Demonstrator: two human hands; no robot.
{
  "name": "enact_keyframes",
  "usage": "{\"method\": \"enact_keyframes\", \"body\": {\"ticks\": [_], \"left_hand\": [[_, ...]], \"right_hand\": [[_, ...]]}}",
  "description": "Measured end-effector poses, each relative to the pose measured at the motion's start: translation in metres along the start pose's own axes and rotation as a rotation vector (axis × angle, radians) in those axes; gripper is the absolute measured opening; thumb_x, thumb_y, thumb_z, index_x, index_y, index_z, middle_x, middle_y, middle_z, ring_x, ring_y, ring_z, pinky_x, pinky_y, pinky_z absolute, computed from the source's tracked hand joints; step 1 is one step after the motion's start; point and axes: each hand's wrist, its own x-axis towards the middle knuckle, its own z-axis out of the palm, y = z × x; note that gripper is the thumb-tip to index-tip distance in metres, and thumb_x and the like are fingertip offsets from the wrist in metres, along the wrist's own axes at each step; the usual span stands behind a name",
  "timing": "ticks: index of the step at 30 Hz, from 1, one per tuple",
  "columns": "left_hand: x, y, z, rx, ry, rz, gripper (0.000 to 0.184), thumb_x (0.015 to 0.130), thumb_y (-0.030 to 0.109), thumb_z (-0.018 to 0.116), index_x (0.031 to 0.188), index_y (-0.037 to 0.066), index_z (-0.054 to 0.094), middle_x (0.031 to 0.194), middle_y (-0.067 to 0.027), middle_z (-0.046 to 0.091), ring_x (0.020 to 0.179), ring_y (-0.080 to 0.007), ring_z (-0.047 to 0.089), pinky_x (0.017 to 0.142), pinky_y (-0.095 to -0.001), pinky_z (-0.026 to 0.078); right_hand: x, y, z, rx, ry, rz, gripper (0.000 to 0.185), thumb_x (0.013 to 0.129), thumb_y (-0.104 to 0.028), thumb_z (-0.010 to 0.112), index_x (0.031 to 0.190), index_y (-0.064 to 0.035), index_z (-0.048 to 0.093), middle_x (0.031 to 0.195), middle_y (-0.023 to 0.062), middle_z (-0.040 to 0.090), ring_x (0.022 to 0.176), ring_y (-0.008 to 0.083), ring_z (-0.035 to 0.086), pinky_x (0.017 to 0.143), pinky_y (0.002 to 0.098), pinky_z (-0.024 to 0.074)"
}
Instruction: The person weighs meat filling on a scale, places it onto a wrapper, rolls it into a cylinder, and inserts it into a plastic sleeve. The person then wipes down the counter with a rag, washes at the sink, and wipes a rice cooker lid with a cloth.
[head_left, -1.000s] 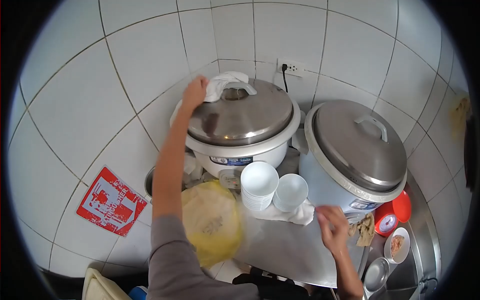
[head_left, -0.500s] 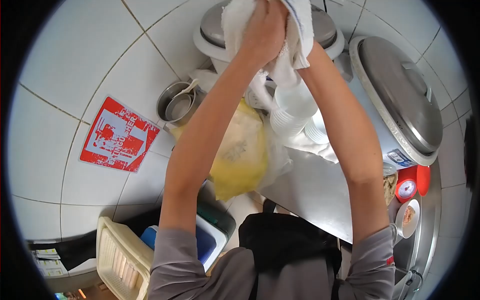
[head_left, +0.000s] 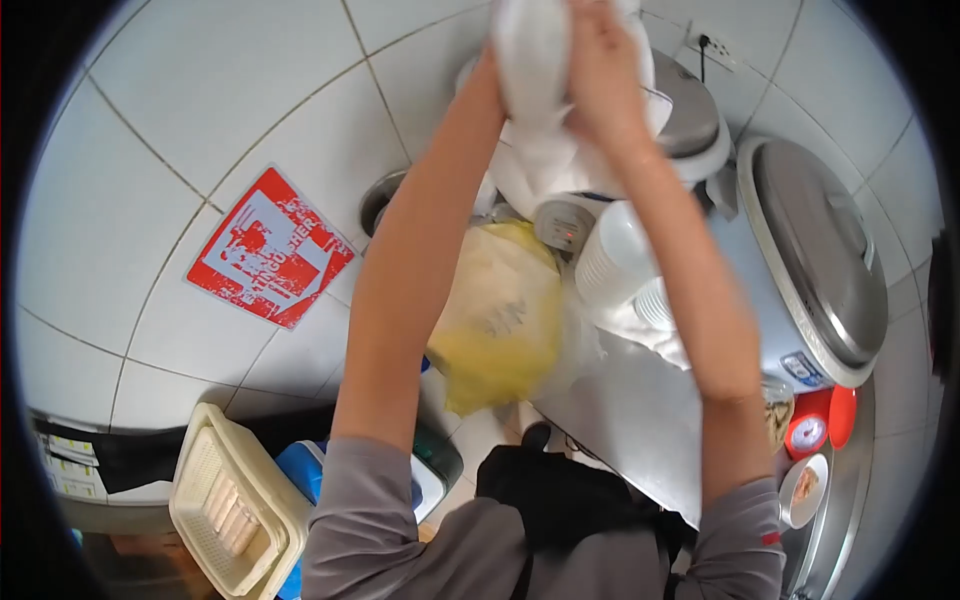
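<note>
A white towel [head_left: 535, 60], blurred by motion, is bunched between my raised hands at the top edge of the head view. My right hand [head_left: 608, 85] is closed on it, fingers folded in. My left hand [head_left: 490, 88] meets the towel from the other side; cloth covers most of its fingers. Beneath the towel stands a large rice cooker with a grey lid [head_left: 688, 105], partly covered by cloth and arms. A yellow plastic bag [head_left: 500, 330] lies below, between my forearms. Stacked white bowls [head_left: 615, 255] stand beside my right forearm.
A second large rice cooker [head_left: 815, 260] is at right. Near it are a red scale [head_left: 806, 436] and a white bowl with food [head_left: 804, 492]. A metal counter [head_left: 640, 410] ends before my body. Cream baskets [head_left: 190, 500] stand lower left; a metal pot [head_left: 380, 200] is by the wall.
My hands and the towel have swung, with the left hand now behind the cloth and the right hand more in sight. The camera view has shifted, so the surroundings sit lower.
</note>
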Motion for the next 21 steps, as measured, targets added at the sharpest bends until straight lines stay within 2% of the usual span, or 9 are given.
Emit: {"method": "enact_keyframes", "body": {"ticks": [1, 3, 5, 8, 11, 12, 14, 16, 21], "left_hand": [[0.017, 0.003, -0.006, 0.139, 0.013, -0.008, 0.064, 0.095, 0.039, 0.045, 0.139, -0.003, 0.025, 0.140, -0.0259, 0.033, 0.127, -0.0394, 0.038, 0.104, -0.0394, 0.034], [0.030, 0.002, -0.024, 0.253, 0.052, -0.009, 0.066, 0.095, 0.040, 0.045, 0.139, -0.004, 0.023, 0.143, -0.0278, 0.031, 0.129, -0.0415, 0.035, 0.106, -0.0401, 0.033], [0.024, -0.009, -0.049, 0.633, 0.227, 0.239, 0.082, 0.089, 0.052, 0.051, 0.143, -0.001, 0.018, 0.145, -0.0249, 0.030, 0.133, -0.0421, 0.028, 0.110, -0.0433, 0.026], [-0.082, -0.039, -0.075, 0.856, 0.263, -0.109, 0.042, 0.090, 0.041, 0.056, 0.107, 0.002, 0.061, 0.095, -0.0105, 0.066, 0.091, -0.0214, 0.062, 0.082, -0.0344, 0.047], [-0.190, -0.142, -0.097, 1.039, 0.149, -0.460, 0.033, 0.084, 0.032, 0.060, 0.099, 0.003, 0.065, 0.086, -0.0164, 0.066, 0.083, -0.0309, 0.064, 0.073, -0.0379, 0.049], [-0.221, -0.173, -0.096, 1.030, 0.141, -0.532, 0.029, 0.080, 0.030, 0.064, 0.098, 0.007, 0.066, 0.087, -0.0147, 0.066, 0.083, -0.0307, 0.064, 0.073, -0.0396, 0.049], [-0.255, -0.205, -0.083, 1.230, 0.134, -0.496, 0.028, 0.076, 0.030, 0.069, 0.095, 0.010, 0.066, 0.089, -0.0128, 0.065, 0.083, -0.0304, 0.064, 0.074, -0.0416, 0.049], [-0.266, -0.219, -0.085, 1.245, 0.095, -0.520, 0.029, 0.074, 0.028, 0.070, 0.096, 0.010, 0.066, 0.095, -0.0123, 0.064, 0.090, -0.0304, 0.062, 0.077, -0.0411, 0.048], [-0.261, -0.199, -0.095, 1.230, 0.015, -0.478, 0.035, 0.070, 0.028, 0.073, 0.099, 0.010, 0.065, 0.107, -0.0127, 0.060, 0.107, -0.0288, 0.056, 0.083, -0.0393, 0.046]], "right_hand": [[0.022, -0.044, -0.017, -0.190, 0.000, 0.363, 0.038, 0.097, -0.027, 0.046, 0.110, 0.0053, 0.060, 0.091, 0.0202, 0.067, 0.081, 0.0182, 0.060, 0.074, 0.0323, 0.0467], [0.082, 0.033, -0.030, -0.102, 0.165, -0.233, 0.034, 0.092, -0.026, 0.054, 0.105, 0.0051, 0.062, 0.086, 0.0164, 0.068, 0.075, 0.0178, 0.060, 0.067, 0.0335, 0.0464], [0.123, 0.054, -0.062, -0.456, -0.052, 0.212, 0.040, 0.089, -0.030, 0.059, 0.109, 0.0044, 0.061, 0.095, 0.0184, 0.068, 0.083, 0.0205, 0.063, 0.076, 0.0322, 0.0477], [0.100, 0.092, -0.075, -0.823, 0.082, -0.289, 0.051, 0.086, -0.033, 0.062, 0.123, 0.0016, 0.054, 0.122, 0.0234, 0.058, 0.114, 0.0289, 0.056, 0.100, 0.0337, 0.0399], [-0.034, 0.024, -0.046, -0.363, -0.164, -0.075, 0.026, 0.091, -0.013, 0.056, 0.114, -0.0024, 0.060, 0.102, 0.0134, 0.064, 0.094, 0.0167, 0.061, 0.083, 0.0358, 0.0465], [-0.090, 0.018, -0.035, -0.279, -0.262, 0.070, 0.025, 0.086, -0.013, 0.060, 0.107, -0.0020, 0.062, 0.109, 0.0167, 0.061, 0.099, 0.0297, 0.059, 0.083, 0.0370, 0.0468], [-0.178, 0.013, -0.025, -0.231, -0.560, -0.021, 0.025, 0.082, -0.007, 0.061, 0.107, -0.0023, 0.062, 0.108, 0.0162, 0.059, 0.100, 0.0336, 0.058, 0.084, 0.0414, 0.0468], [-0.232, 0.024, -0.012, -0.120, -0.608, 0.461, 0.030, 0.081, -0.006, 0.062, 0.111, -0.0032, 0.062, 0.109, 0.0178, 0.058, 0.100, 0.0354, 0.057, 0.087, 0.0422, 0.0451], [-0.241, 0.051, -0.008, -0.271, -0.536, 0.340, 0.034, 0.083, -0.007, 0.062, 0.116, -0.0045, 0.059, 0.111, 0.0211, 0.057, 0.100, 0.0364, 0.057, 0.089, 0.0418, 0.0441]]}}
